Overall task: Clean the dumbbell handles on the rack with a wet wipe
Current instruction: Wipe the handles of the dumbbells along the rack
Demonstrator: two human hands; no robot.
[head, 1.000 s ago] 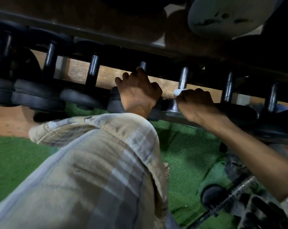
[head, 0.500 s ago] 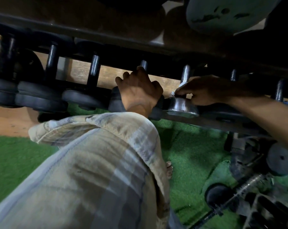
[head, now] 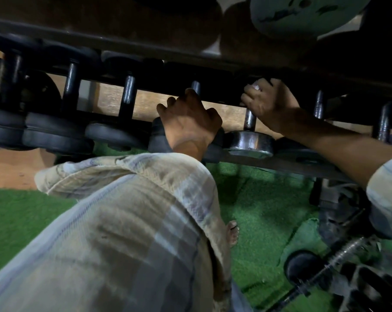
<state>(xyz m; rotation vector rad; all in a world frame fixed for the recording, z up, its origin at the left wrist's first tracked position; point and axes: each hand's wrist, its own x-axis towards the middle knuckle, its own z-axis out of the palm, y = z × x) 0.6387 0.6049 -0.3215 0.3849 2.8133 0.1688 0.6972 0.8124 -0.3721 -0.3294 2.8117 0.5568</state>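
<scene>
Nearest the camera, a faded plaid shirt sleeve [head: 123,233] in beige and grey fills the lower left, and beyond its cuff one bare foot [head: 233,231] stands on the green artificial turf floor [head: 264,210]. At lower right a black-ended loose barbell [head: 321,269] lies on the turf among dark gear too blurred to name. Farther off, the long dark metal dumbbell rack [head: 280,164] runs across the view, tilted down to the right. Two hands are on it. The left hand [head: 188,122] is closed down over the near end of a black rubber dumbbell [head: 159,138], fingers curled over its top and holding it. Just to its right sits one chrome steel dumbbell [head: 250,141], its near end a shiny round disc with dull smudges, its bare metal handle [head: 249,119] showing knurling below the grip. The right hand [head: 269,104] is wrapped shut around the far part of that handle, and a small white wet wipe [head: 255,87] peeks out between the fingers near the handle's far end. Counting handles along the row, about seven show: three black ones left of the left hand, one behind it, the chrome one, and two dark ones to the right. Beyond the rack are a wooden wall [head: 145,104] and a pale round weight plate [head: 303,14] overhead.
</scene>
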